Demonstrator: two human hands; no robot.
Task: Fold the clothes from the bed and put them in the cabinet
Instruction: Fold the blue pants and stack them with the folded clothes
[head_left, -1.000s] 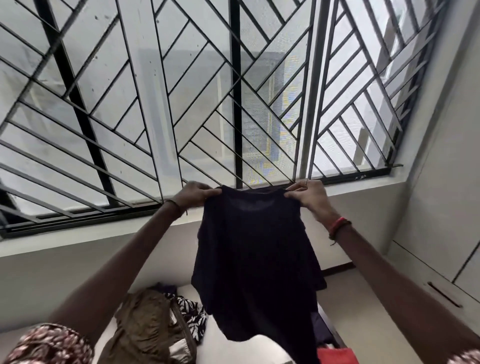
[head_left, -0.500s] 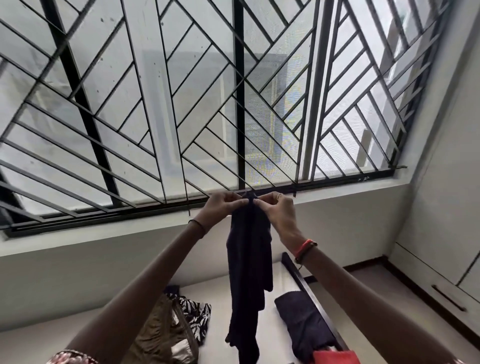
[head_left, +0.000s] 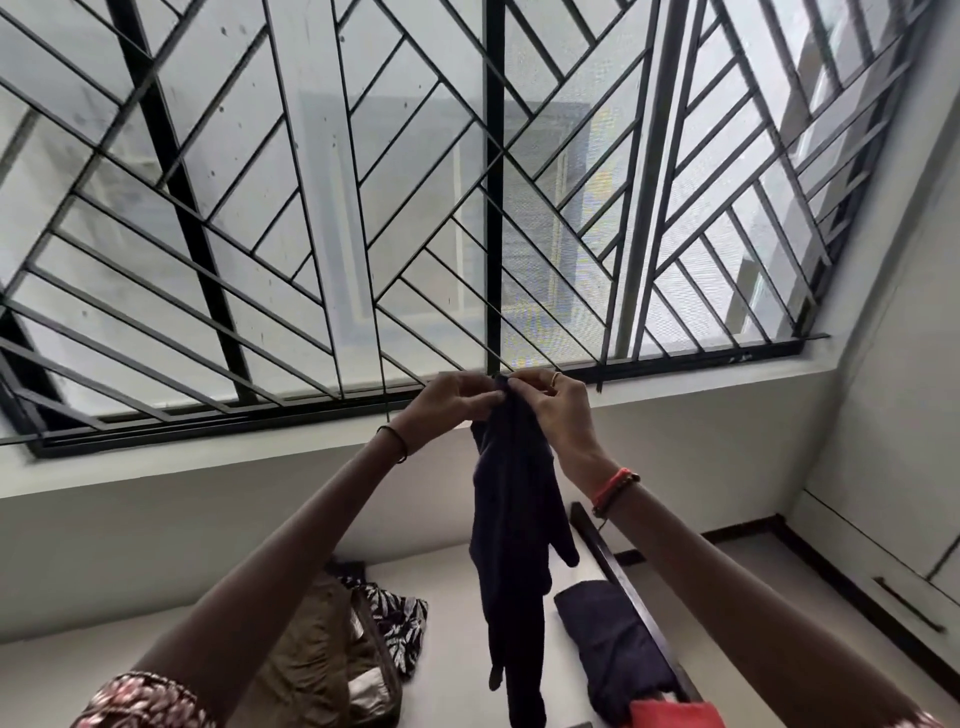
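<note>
In the head view, at mid-frame, the left grip (head_left: 457, 402) and right grip (head_left: 551, 410) are pinching together the top corners of the dark garment (head_left: 514, 519), which was spread wide a second ago. It is now hanging halved lengthwise above the bed (head_left: 452, 670), so the folding is advancing.

A single wide-angle view is taken from the person's head, faced forward and tilted upward, so that the barred window (head_left: 311, 208) is seen close ahead and the bed (head_left: 449, 571) low in frame.
</note>
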